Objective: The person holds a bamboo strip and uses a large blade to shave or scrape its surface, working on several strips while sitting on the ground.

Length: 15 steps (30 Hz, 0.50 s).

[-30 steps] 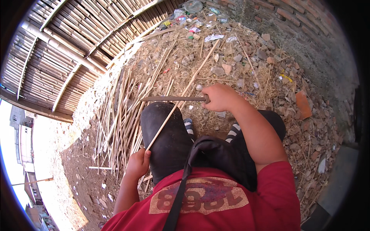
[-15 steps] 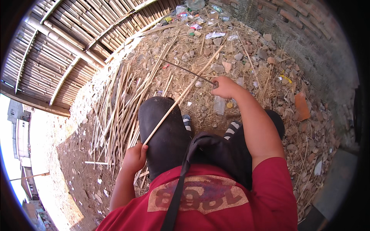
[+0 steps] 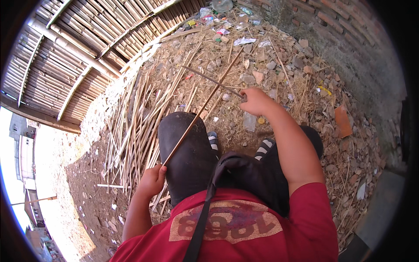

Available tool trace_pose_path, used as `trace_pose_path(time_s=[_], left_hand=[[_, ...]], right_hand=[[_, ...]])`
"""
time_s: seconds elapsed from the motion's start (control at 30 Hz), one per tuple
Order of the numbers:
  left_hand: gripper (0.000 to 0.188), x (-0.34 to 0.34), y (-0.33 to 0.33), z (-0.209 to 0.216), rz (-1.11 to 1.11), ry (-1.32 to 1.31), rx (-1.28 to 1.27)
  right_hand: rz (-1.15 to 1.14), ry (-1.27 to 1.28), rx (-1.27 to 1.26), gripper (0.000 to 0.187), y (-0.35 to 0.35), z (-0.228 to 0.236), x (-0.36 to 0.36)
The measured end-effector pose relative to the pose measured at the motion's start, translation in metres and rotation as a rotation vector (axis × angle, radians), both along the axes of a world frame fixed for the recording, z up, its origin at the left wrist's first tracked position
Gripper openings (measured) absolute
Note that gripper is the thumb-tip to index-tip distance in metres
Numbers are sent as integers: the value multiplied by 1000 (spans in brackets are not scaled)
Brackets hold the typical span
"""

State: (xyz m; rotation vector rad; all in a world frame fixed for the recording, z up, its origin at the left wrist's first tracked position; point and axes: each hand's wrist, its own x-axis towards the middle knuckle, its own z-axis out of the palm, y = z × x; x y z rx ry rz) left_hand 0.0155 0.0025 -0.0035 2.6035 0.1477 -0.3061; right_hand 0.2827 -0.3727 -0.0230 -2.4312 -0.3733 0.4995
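My left hand (image 3: 151, 180), low on the left beside my knee, is closed round the near end of a long bamboo strip (image 3: 190, 126). The strip slants away over my left thigh, its far end up over the rubble, and a brownish face shows. In my right hand (image 3: 256, 101), ahead of my right knee, is the grip of a long, thin, dark blade-like tool (image 3: 203, 76); its exact kind is unclear. The tool points to the far left and crosses the strip past the knee. Whether they touch there I cannot tell.
Many pale bamboo strips (image 3: 137, 126) lie in a loose pile left of my knee. Stones, straw and litter (image 3: 244, 41) cover the ground ahead. A brick wall (image 3: 336, 26) rises on the right, and a bamboo-slat structure (image 3: 65, 56) stands at the upper left.
The strip has turned from its pale face to a brownish one, and its far end has shifted slightly left. Both hands stay nearly in place, still gripping the strip and the tool.
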Motion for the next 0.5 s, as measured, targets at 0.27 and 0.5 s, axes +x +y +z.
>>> trace_pose_path(time_s=[0.27,0.5], left_hand=[[38,1,1,-12,-34,-94,112],[39,-4,-3,-2,-21,-105,161]], right_hand=[[36,-36,-64,39,-5,-2,4],[263,-98,-182,48,22,25,-16]])
